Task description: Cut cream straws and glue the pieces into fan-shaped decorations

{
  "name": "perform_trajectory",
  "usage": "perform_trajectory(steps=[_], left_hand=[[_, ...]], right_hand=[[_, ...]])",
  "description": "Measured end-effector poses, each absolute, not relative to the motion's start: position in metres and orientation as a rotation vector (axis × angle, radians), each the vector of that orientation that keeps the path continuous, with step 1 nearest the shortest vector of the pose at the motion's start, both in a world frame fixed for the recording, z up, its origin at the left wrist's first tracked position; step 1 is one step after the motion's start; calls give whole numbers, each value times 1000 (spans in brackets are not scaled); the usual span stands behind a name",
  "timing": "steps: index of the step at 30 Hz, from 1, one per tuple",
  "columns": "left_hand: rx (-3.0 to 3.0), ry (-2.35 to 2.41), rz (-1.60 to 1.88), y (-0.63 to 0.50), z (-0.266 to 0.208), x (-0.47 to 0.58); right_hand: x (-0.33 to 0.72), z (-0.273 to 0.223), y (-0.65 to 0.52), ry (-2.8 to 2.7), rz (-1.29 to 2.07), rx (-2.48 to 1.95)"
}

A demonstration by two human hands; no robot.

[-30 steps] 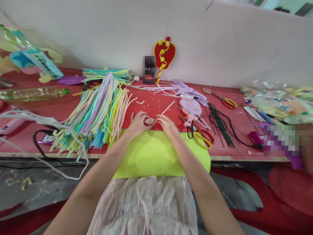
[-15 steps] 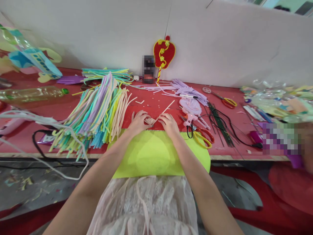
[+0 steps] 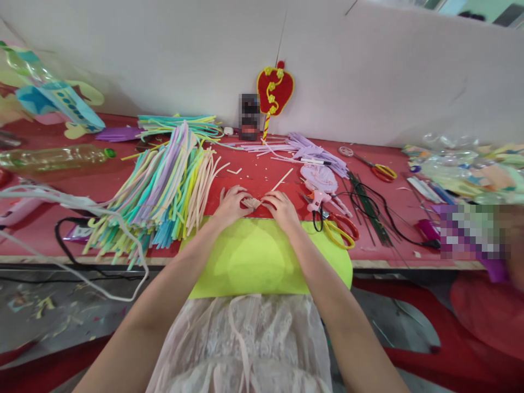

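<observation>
In the head view, the person's left hand (image 3: 233,204) pinches the left side of a small, pale pink piece of folded, fuzzy strip (image 3: 251,202) between thumb and fingertips, likely to keep its folds pressed together. The piece lies low over the red-covered tabletop (image 3: 245,183), between the 2 hands. The right hand (image 3: 282,210) has its grip closed, apparently pinching the piece's right end, where a straight, pale pink fuzzy tail (image 3: 282,179) slants away past the fingers; holding there probably guides the bend. Both forearms pass over a bright yellow-green flat sheet (image 3: 254,245) at the tabletop's near edge.

A thick bundle of pastel fuzzy strips (image 3: 164,185) crowds the left hand, its pale pink ones nearest. On the right, pink-handled pliers (image 3: 321,201) and scissors with red and yellow handles (image 3: 343,232) limit sideways room. Beyond lie loose lilac fuzzy strips (image 3: 311,150), and 1 red apple-shaped ornament with yellow trim (image 3: 275,90) stands against the white wall (image 3: 184,60).
</observation>
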State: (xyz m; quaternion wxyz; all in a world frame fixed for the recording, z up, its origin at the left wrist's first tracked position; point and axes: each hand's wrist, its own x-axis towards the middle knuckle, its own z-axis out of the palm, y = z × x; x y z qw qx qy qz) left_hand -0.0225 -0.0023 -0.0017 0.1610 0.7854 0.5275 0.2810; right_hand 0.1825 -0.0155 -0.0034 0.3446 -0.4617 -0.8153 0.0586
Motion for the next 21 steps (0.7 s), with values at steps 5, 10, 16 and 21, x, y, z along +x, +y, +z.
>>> perform_trajectory(steps=[5,10,16,21], left_hand=[[2222,1468,821,1,0,-25],[2161,1468,1025,4,4,-34],[2244,1448,1045,3,1,-39],[2305,1470,889,0,0,-36]], right_hand=[[178,-5,-17,-2082,196,-1107],[175,-6,-20,-2025,290,-1060],[170,-6,-22,-2069,365,-972],[172,-5,-22,-2098,395,-982]])
